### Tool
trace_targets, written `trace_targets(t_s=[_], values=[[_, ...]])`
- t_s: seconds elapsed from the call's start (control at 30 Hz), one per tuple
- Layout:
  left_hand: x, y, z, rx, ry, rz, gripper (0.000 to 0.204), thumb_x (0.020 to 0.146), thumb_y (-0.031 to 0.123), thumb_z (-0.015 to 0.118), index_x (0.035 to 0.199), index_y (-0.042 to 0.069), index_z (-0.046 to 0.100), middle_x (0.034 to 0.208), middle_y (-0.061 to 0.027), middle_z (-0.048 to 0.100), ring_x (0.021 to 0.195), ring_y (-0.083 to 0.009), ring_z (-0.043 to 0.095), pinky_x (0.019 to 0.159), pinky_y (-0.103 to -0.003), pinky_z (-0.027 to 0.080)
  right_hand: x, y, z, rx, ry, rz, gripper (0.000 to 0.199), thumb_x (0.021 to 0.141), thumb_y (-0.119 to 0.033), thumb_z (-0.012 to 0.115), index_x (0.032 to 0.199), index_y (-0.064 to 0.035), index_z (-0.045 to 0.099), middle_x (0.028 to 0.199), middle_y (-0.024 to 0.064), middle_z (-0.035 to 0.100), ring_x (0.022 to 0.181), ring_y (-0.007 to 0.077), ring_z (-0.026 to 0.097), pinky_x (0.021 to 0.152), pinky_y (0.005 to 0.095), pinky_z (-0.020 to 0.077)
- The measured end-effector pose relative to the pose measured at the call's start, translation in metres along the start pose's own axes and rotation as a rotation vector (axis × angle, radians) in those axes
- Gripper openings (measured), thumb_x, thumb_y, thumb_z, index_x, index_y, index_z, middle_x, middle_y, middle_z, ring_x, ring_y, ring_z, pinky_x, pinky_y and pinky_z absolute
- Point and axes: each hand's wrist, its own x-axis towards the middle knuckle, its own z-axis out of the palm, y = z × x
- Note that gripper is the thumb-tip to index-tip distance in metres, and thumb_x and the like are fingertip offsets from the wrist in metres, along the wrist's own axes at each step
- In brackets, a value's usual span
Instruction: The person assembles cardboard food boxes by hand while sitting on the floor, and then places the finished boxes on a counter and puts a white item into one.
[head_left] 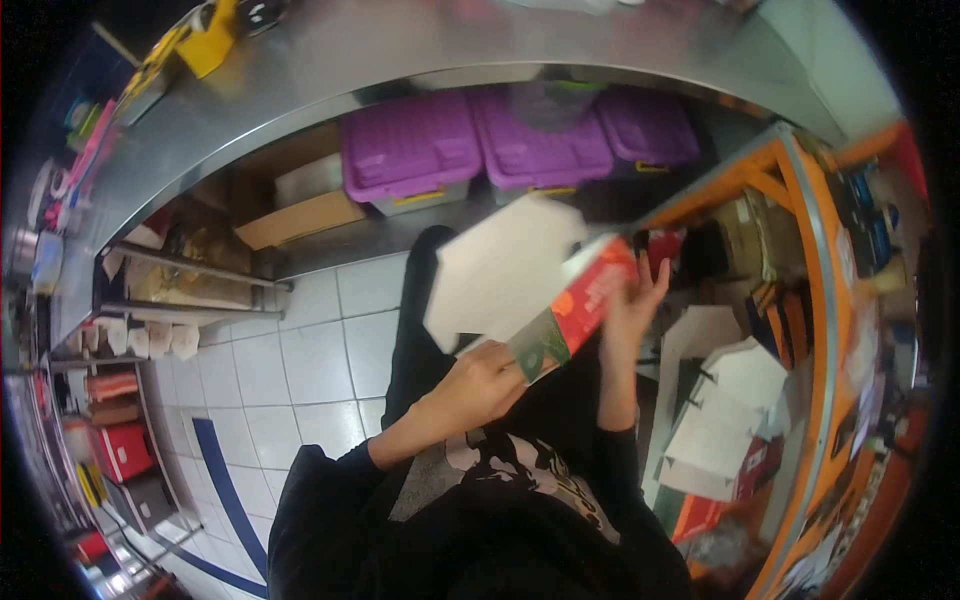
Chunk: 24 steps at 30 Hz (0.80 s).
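Since it's held right over the person's lap, the red and green printed cardboard carton with a big plain white flap [530, 285] is easy to spot: it's tilted, green end toward the left, red end up to the right. Left hand [480, 385] has a proper grip on the green end, fingers curled in against the cardboard. Right hand [622, 325] looks looser, fingers stretched out and apart by the red side; kinda blurry, so I can't tell how firmly it's touching.

Off to the person's right there's a pile of white cardboard cartons [725, 420], beside an orange metal shelving frame [825, 280]. Straight ahead, under a long shiny stainless-steel counter [450, 40], sit three plastic bins with purple lids and yellow latches [540, 140], plus an open brown cardboard box [305, 217] just left of them. Floor's white square tile [310, 360] with a dark blue stripe [228, 490], and a bright yellow container [208, 48] sits up on the counter's far left.
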Motion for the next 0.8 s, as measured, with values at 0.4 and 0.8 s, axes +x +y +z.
trace_targets(t_s=[0.4, 0.8], values=[[0.009, -0.030, -0.015, -0.311, -0.254, -0.270, 0.024, 0.089, 0.024, 0.063, 0.093, 0.000, 0.062, 0.073, -0.0149, 0.061, 0.066, -0.0293, 0.060, 0.058, -0.034, 0.046, -0.010, -0.041, -0.029, 0.462, -1.037, 0.101, 0.021, 0.076, -0.013, 0.077, 0.085, -0.0041, 0.061, 0.076, -0.0017, 0.058, 0.067, 0.0064, 0.053, 0.061, 0.0222, 0.0446], [-0.013, -0.079, 0.019, -1.113, -0.781, -0.685, 0.032, 0.096, 0.032, 0.054, 0.106, 0.004, 0.064, 0.083, 0.0036, 0.060, 0.075, -0.0038, 0.054, 0.064, -0.021, 0.049, -0.041, -0.079, -0.007, -0.303, -0.917, -0.361, 0.020, 0.068, -0.010, 0.076, 0.085, -0.0058, 0.066, 0.080, 0.0052, 0.060, 0.077, 0.0242, 0.057, 0.068, 0.0339, 0.0428]])
